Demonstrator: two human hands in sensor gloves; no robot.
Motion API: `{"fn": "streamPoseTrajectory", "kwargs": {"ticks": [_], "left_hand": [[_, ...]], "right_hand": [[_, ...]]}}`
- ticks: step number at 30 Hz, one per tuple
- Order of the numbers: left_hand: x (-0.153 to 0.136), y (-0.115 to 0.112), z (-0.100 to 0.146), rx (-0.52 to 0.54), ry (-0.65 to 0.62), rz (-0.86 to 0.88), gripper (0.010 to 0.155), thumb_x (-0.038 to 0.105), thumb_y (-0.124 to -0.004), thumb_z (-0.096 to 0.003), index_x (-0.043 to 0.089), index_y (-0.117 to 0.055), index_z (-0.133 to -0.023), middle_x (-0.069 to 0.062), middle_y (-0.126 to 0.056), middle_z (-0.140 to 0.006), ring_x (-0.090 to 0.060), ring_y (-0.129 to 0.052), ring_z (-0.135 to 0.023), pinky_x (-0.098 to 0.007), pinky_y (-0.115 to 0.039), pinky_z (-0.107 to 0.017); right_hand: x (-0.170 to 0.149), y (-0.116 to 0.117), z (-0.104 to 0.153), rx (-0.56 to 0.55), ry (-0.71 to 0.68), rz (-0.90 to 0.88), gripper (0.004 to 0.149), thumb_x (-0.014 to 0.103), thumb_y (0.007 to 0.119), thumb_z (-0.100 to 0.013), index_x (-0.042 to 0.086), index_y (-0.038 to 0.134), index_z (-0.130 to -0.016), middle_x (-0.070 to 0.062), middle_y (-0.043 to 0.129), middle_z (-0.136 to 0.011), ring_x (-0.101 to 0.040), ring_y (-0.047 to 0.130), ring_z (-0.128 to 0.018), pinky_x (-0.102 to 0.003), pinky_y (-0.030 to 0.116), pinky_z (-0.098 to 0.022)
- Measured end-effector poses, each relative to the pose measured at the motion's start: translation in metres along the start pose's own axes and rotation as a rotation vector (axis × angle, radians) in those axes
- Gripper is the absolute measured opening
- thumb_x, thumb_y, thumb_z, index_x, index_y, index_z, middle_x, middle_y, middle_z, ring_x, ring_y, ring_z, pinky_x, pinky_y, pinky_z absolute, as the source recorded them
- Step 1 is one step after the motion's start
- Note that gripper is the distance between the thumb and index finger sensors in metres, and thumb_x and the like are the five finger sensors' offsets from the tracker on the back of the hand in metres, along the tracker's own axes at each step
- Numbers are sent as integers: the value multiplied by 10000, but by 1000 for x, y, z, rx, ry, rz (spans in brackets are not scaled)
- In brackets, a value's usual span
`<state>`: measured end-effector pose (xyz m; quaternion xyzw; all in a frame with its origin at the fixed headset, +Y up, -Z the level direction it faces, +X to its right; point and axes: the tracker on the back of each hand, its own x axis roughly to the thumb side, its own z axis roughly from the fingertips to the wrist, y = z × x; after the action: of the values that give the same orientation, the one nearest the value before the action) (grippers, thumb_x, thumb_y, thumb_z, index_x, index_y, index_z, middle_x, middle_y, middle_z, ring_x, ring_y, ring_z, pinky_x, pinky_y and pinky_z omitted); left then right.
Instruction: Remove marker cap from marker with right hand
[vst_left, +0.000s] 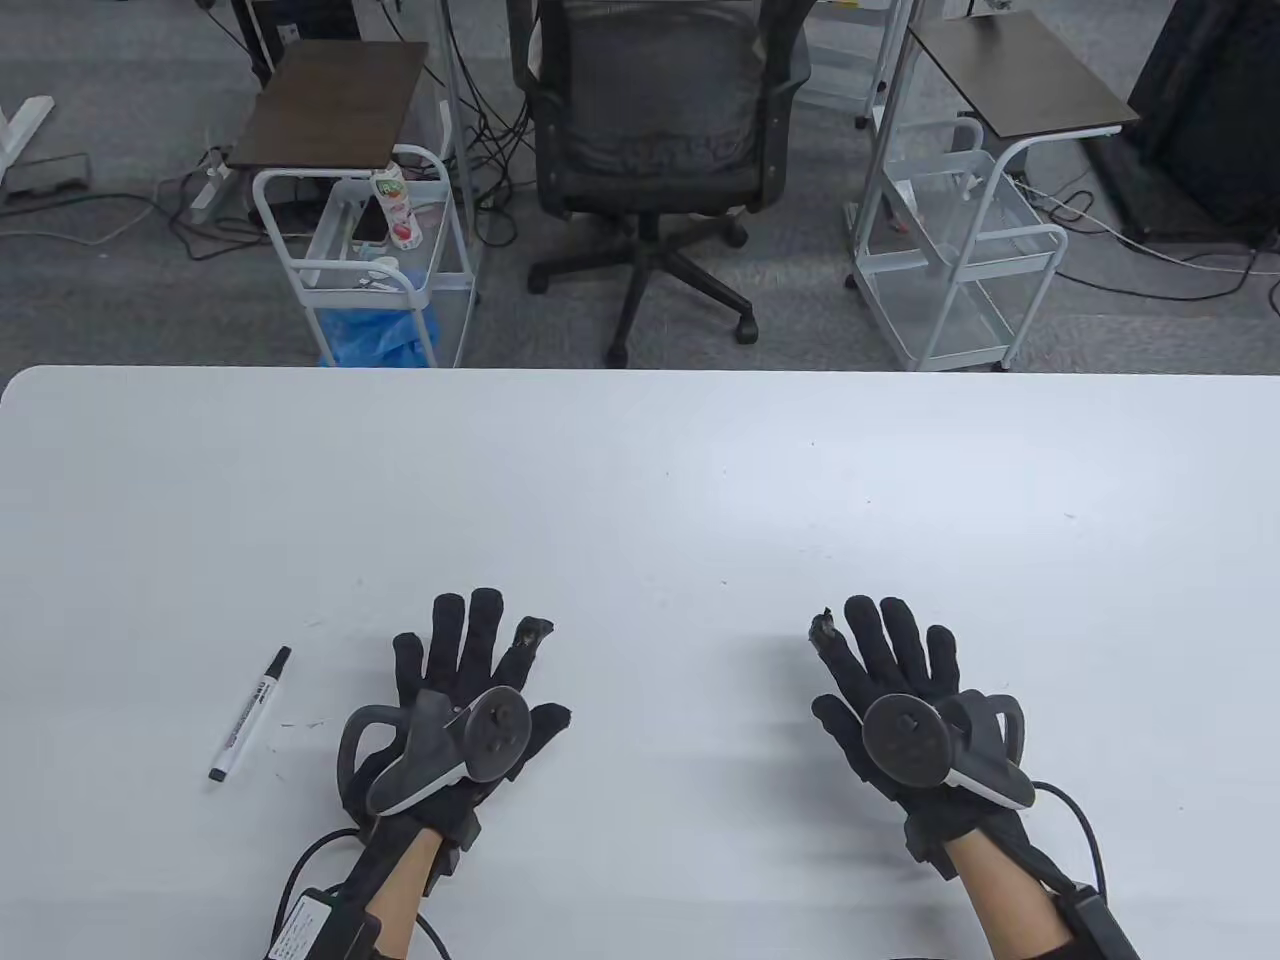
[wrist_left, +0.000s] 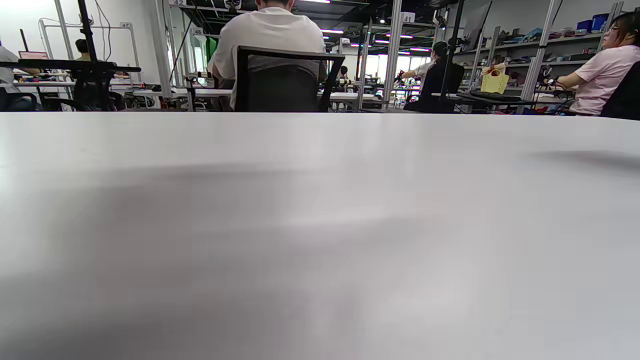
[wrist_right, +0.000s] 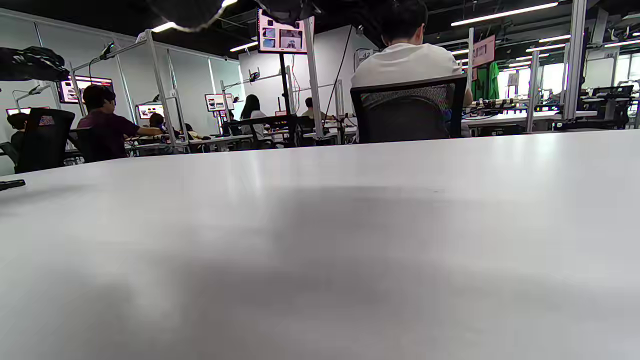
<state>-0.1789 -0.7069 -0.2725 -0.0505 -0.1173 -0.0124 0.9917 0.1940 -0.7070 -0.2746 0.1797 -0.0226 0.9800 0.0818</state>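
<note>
right hand: the right hand (vst_left: 905, 715) is lying palm down on the white table (vst_left: 640, 480) near its near edge, right of the middle, fingers spread and gripping nothing; a tracker is sitting strapped on its back
right fingertips: in the right wrist view only dark glove tips (wrist_right: 190, 11) are hanging in at the top edge, above bare tabletop
left hand: the left hand (vst_left: 465, 705) is lying palm down too, near the near edge and left of the middle, fingers (vst_left: 487, 625) fanned wide and holding nothing, with a tracker riding on its back; the left wrist view is showing no fingers, only tabletop
marker: the marker (vst_left: 250, 713) is lying flat on the table just left of the left hand, apart from it and well apart from the right hand, slanting from the near-left up toward the far-right
marker cap: the black marker cap (vst_left: 279, 659) is sitting on the marker's far end, pointing toward the far edge; the barrel is white with dark print, and the near end is dark as well
cables: black cables are trailing from both wrists off the near edge
beyond the far edge: a black office chair (vst_left: 655, 130) is standing on grey carpet between two white wire trolleys, the left trolley (vst_left: 365, 255) carrying a bottle and a blue bag
</note>
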Motion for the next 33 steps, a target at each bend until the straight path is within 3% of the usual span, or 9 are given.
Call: {"fn": "streamPoseTrajectory", "kwargs": {"ticks": [33], "left_hand": [[1, -7, -2, -31, -23, 10, 880, 750, -401, -459, 367, -182, -1220, -78, 21, -1287, -400, -20, -1173, -674, -165, -849]], "right_hand": [[-4, 1, 0, 23, 11, -24, 700, 480, 519, -601, 208, 302, -1208, -221, 158, -1258, -478, 129, -1093, -678, 127, -725]]}}
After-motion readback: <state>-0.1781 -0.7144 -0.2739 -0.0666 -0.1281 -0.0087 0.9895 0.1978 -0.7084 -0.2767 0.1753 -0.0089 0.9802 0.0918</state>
